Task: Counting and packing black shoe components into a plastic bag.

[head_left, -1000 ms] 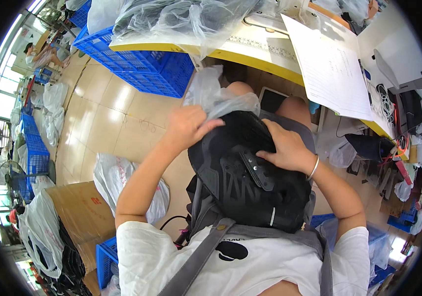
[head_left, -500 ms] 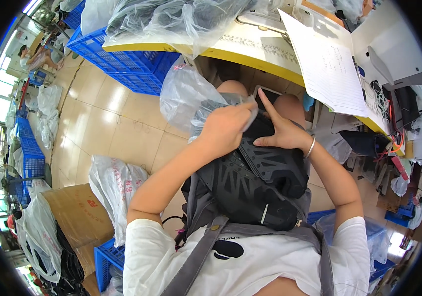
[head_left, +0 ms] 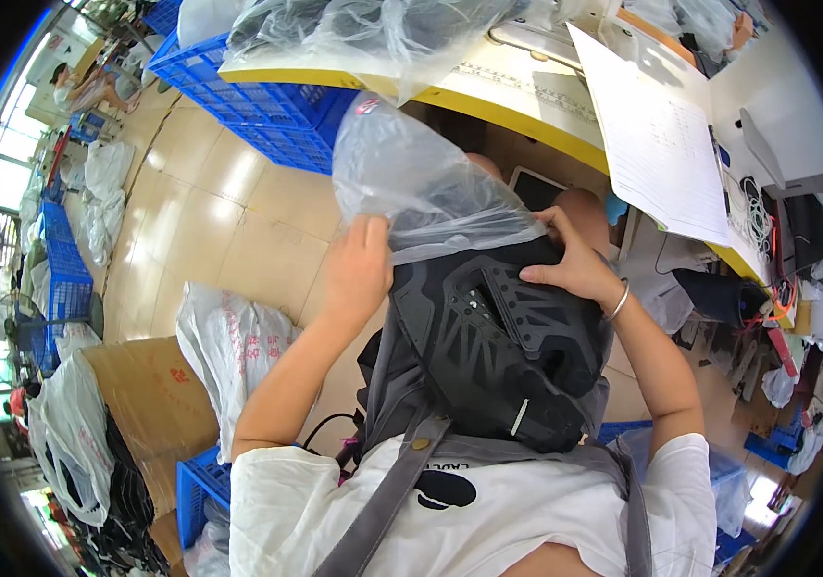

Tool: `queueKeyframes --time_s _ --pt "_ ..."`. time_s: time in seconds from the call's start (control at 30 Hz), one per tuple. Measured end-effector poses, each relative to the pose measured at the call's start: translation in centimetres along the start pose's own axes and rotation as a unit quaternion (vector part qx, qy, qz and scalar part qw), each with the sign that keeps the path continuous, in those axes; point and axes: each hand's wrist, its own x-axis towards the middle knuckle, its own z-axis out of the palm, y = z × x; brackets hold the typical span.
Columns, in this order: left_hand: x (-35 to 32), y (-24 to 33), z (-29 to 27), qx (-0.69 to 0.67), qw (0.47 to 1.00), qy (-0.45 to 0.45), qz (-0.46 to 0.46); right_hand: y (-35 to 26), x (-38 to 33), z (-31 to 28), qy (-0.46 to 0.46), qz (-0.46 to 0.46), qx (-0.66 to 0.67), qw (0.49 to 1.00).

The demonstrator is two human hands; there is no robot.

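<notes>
On my lap lies a bundle of black, shaped pieces point(head_left: 484, 327) with raised strips, small holes and a thin white strip near the lower end. I cannot tell what they are parts of. A clear plastic bag point(head_left: 407, 173) covers the far end of the bundle, its mouth spread toward me. My left hand point(head_left: 359, 269) is closed on the left edge of the bag's mouth. My right hand point(head_left: 580, 269) has its fingers curled at the bag's right corner, while its thumb rests on the black pieces. Its fingertips are partly hidden.
A yellow-edged table point(head_left: 546, 130) carries plastic bags and an open notebook point(head_left: 657, 144). Blue crates point(head_left: 277, 120) stand to its left. A white printed bag point(head_left: 238, 346) and a cardboard box point(head_left: 147, 404) lie on my left. Another person point(head_left: 94, 91) sits far left.
My left hand has moved left and toward me, stretching the bag's mouth across the black pieces. My right hand's raised index finger has curled down to the bag's corner.
</notes>
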Motion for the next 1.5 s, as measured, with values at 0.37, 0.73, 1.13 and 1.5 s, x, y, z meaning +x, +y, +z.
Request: queueKeyframes --time_s 0.37,0.73,1.13,1.5 --pt "-0.3 1.3 -3.3 -0.345 0.922 0.114 -0.133 -2.0 0.6 -0.4 0.053 0.079 0.299 0.949" --pt "0.5 0.3 -0.4 -0.061 0.990 0.104 0.068 0.9 2.9 1.6 0.130 -0.050 -0.242 0.960" --pt "-2.6 -1.0 1.0 0.061 0.995 0.060 0.052 3.4 2.4 0.1 0.118 -0.144 -0.526 0.830" --pt "-4.7 -0.3 0.3 0.044 0.968 -0.229 -0.094 5.8 -1.3 0.4 0.072 -0.108 -0.337 0.933"
